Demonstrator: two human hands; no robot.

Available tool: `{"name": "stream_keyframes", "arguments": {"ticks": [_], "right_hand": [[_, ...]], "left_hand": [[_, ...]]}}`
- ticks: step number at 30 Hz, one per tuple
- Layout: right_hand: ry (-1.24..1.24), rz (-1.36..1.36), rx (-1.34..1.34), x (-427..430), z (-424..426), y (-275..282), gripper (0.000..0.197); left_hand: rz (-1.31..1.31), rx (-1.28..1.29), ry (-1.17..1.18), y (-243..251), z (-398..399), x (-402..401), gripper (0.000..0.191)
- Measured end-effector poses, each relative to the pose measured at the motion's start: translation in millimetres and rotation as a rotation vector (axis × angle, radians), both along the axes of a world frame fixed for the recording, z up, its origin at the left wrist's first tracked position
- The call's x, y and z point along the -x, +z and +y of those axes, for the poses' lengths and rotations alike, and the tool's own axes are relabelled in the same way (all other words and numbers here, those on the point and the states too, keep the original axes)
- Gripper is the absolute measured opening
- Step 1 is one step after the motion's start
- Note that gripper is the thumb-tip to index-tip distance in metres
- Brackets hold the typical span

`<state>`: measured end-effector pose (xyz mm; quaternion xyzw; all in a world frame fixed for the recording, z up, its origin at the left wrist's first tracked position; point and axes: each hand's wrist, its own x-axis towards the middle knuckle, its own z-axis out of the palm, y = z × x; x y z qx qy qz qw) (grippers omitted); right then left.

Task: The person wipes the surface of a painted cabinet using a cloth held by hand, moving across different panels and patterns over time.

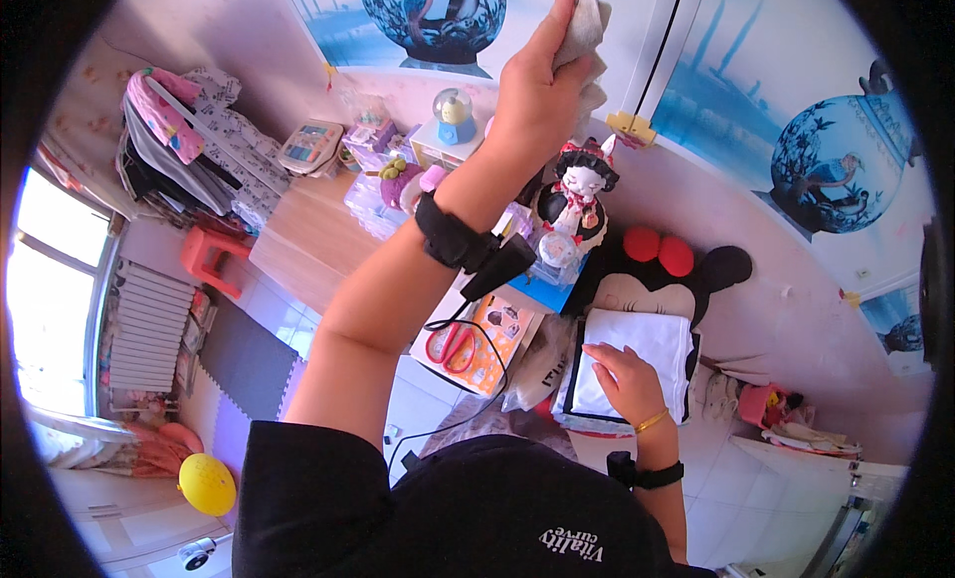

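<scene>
My left hand (pixel 533 93) is raised high at the top of the view, its fingers and thumb closed around a crumpled grey cloth (pixel 583 37). Behind that cloth is the wall picture (pixel 515 52) with a blue-and-white vase on it; whether the two touch, I cannot tell. Lower right, my right hand (pixel 630 384) rests palm down with thumb and fingers apart on folded white fabric (pixel 634 332). That fabric tops a stack with dark edges, beside a black plush cushion (pixel 727 268) with red bows. A doll figurine (pixel 578 197) stands below my left hand.
Red-handled scissors (pixel 450 348) lie on an orange patterned box (pixel 496 339). A snow globe (pixel 453 115) and a pencil case (pixel 310 147) stand along the wooden desk (pixel 313 227). A black cable (pixel 503 380) hangs from my left wrist strap. A red stool (pixel 213 257) is at left.
</scene>
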<state>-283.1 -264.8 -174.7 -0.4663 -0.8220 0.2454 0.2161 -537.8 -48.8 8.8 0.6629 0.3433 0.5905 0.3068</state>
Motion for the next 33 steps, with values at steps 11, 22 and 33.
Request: {"name": "stream_keyframes", "arguments": {"ticks": [11, 22, 33], "right_hand": [[-0.017, -0.038, 0.039, 15, -20, 7, 0.033], [0.090, -0.002, 0.070, 6, -20, 6, 0.031], [0.118, 0.037, -0.012, 10, -18, 4, 0.030]], "left_hand": [[-0.244, -0.165, 0.039, 12, -100, 10, 0.075], [-0.368, 0.077, 0.282, -19, -196, 51, 0.073], [-0.357, 0.085, 0.451, -26, -223, 76, 0.071]]}}
